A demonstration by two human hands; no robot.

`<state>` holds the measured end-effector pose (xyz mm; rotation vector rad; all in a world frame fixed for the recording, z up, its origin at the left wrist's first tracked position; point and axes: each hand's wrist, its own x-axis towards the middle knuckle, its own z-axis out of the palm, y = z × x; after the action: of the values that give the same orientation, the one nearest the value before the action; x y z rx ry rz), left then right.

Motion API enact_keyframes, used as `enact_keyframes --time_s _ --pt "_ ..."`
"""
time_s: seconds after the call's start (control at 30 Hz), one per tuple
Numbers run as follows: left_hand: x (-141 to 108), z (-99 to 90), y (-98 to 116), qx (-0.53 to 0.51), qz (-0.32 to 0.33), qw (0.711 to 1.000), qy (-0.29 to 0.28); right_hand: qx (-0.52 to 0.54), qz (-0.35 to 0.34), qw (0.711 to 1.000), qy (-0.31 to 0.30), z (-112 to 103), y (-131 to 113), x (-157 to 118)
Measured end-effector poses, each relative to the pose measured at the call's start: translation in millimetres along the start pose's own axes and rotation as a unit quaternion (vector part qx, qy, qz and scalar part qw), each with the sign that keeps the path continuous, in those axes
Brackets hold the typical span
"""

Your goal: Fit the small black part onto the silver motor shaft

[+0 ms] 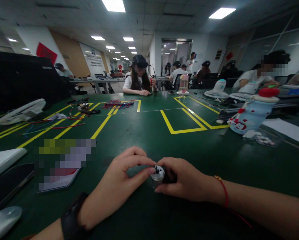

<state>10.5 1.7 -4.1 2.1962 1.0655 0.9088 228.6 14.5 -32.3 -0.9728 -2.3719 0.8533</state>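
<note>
Just above the table, a small silver cylinder that looks like an electric motor (158,176) stands nearly upright, its round end face with dark holes turned up. My right hand (183,178) wraps it from the right, thumb and fingers around its side; a black part shows in the shadow of that palm. From the left, the thumb and index finger of my left hand (125,178) pinch at the middle of the end face, by a small dark piece. Those fingertips hide most of that piece, so I cannot make out what it is.
On the left lie a phone-like flat thing (61,170), a mouse (5,220), loose wires (56,125) and a white fan (21,111). A blue bottle (252,113) stands right, near a small bag (264,139). Across the green table (129,123) sits a person (139,78).
</note>
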Motion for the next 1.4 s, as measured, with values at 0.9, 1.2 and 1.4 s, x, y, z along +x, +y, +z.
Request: enact_keyframes --time_s 0.9,1.2,1.4 --pt "-6.0 -6.3 -25.6 -0.054 -0.176 0.982 -0.041 0.012 0.022 1.0 -0.006 -0.7 -1.9 -2.4" --pt "-5.7 -6.9 -29.2 -0.063 -0.176 0.981 -0.051 0.029 0.03 0.999 -0.005 -0.5 -3.0 -4.5" --pt "-5.5 -7.5 -26.4 -0.039 -0.156 0.986 -0.052 0.034 0.028 0.999 -0.004 -0.9 -4.0 -3.4"
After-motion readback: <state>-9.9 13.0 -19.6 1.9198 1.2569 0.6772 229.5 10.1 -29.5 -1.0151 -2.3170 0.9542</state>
